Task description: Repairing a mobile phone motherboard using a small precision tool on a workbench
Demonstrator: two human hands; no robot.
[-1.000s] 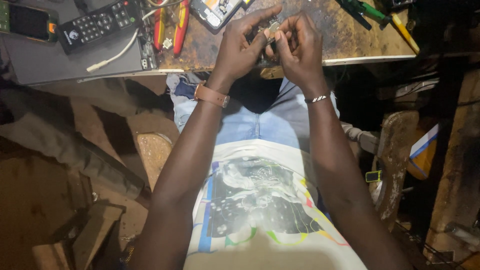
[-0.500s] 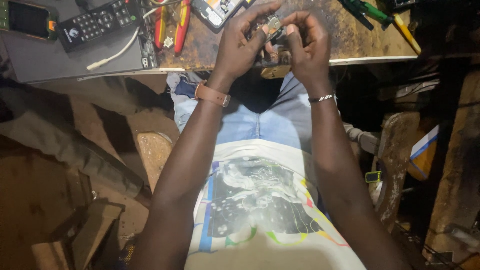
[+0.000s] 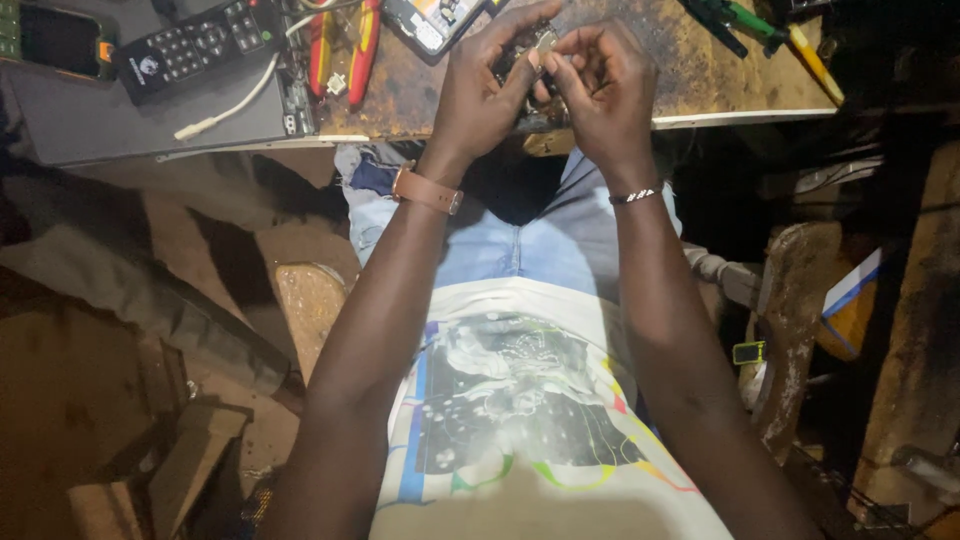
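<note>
Both your hands, left hand (image 3: 487, 92) and right hand (image 3: 600, 95), pinched a small dark metal-edged electronic part (image 3: 528, 52) above the worn wooden bench (image 3: 690, 70); work looked mid-way, unfinished. Red-handled pliers (image 3: 345, 45) and a black remote control (image 3: 195, 45) lay untouched.

Taking the grey laptop (image 3: 150, 120) at the workbench's left end as the landmark: a phone with a dark rectangular screen (image 3: 55, 40) lies on its far left corner. Beside that, a black remote control (image 3: 195, 45) rests on the lid. Right of the laptop, past red-handled pliers, lies an opened phone (image 3: 435, 20), its inside pale and yellow.
</note>
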